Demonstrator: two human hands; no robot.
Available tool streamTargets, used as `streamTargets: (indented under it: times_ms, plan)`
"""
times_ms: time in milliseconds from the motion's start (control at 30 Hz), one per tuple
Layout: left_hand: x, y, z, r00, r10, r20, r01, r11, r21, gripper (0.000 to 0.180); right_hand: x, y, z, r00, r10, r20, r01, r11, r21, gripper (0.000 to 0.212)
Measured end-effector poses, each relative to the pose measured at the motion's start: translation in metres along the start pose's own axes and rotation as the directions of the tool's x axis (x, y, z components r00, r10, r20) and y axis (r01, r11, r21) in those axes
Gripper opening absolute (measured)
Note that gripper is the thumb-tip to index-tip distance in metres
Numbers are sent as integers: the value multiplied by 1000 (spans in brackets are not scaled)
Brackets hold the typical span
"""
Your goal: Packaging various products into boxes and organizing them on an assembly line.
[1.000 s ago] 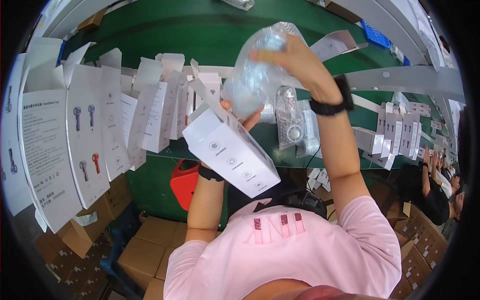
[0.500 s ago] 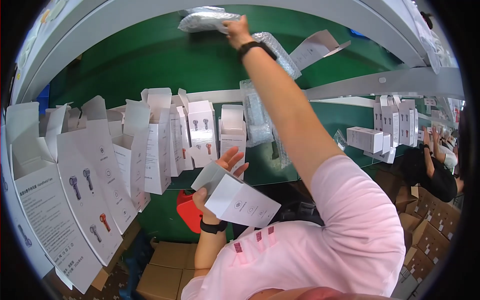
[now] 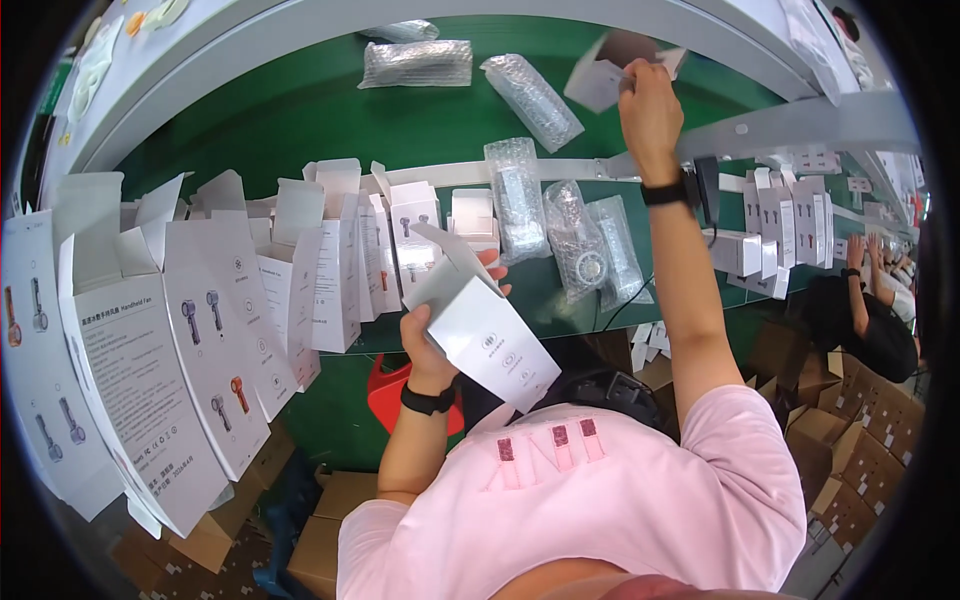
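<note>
My left hand (image 3: 430, 355) is wrapped round a white carton (image 3: 495, 345), which is tilted with its top flaps raised. What is inside the carton cannot be seen. Stretched out to the far right, my right hand (image 3: 652, 110) grips the edge of a second open white carton (image 3: 598, 84). Between the two hands lie several bubble-wrapped packages: one long package (image 3: 533, 102) beside the far carton, another (image 3: 517, 200) across the table's pale rail, and a round-ended one (image 3: 578, 245) nearer me. A further bubble-wrapped package (image 3: 418, 64) rests at the far side.
Open printed cartons (image 3: 140, 370) stand in a row along the left. More white boxes (image 3: 790, 225) are stacked at the right, near a co-worker's arms (image 3: 858, 290). A grey bar (image 3: 800, 138) crosses above the green table (image 3: 260, 110). A red container (image 3: 390, 395) and brown boxes (image 3: 335, 500) sit below.
My right hand has let go of a bubble-wrapped package at the far side and moved right to the open carton. My left hand still holds its carton.
</note>
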State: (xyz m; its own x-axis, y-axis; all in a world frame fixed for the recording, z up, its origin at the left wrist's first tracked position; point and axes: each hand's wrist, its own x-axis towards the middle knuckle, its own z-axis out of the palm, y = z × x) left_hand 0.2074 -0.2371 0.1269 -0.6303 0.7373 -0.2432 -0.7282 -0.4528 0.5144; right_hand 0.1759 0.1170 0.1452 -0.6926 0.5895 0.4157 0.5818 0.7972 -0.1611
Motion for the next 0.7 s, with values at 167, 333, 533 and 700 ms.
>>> streamTargets:
  times_ms: [167,333,533,700]
  plan:
    - [23,4,9,997,72,25,-68,988,-140,90,-63,-43,-115,956,-290,-49,292,916,276,20]
    - [54,0,11,979,93,183,-55,978,-201,65,-106,-43,-194,872,-481,-87,480,808,341,26]
    - [41,-31,45,973,-80,218,85,996,-14,38,-156,3,-244,872,-480,-95,482,809,336,27]
    - [32,-76,52,962,-242,125,244,970,0,52,-219,87,-278,994,-106,-25,107,913,393,27]
